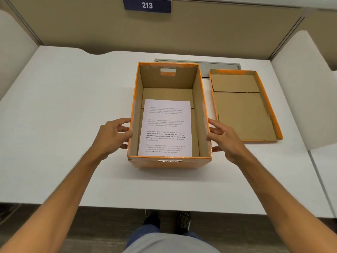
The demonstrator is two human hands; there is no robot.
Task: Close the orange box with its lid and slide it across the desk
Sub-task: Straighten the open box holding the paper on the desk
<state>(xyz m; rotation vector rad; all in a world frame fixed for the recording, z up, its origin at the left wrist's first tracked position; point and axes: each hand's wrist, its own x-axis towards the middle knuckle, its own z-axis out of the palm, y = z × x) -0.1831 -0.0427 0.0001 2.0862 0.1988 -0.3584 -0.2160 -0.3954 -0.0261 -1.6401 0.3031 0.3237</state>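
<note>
An open orange box (168, 162) of brown cardboard stands on the middle of the white desk (69, 110). A printed white sheet (166, 128) lies flat on its floor. Its lid (244, 106) rests upside down on the desk just right of the box, hollow side up. My left hand (114, 136) is at the box's left wall with fingers spread, fingertips touching the rim. My right hand (223, 138) is at the right wall in the same way. Neither hand has fingers closed around anything.
A grey cable slot (220, 65) runs along the desk behind the box and lid. Beige partition walls enclose the desk at the back and both sides, with a sign (147, 5) reading 213 above. The desk's near edge is close to my legs.
</note>
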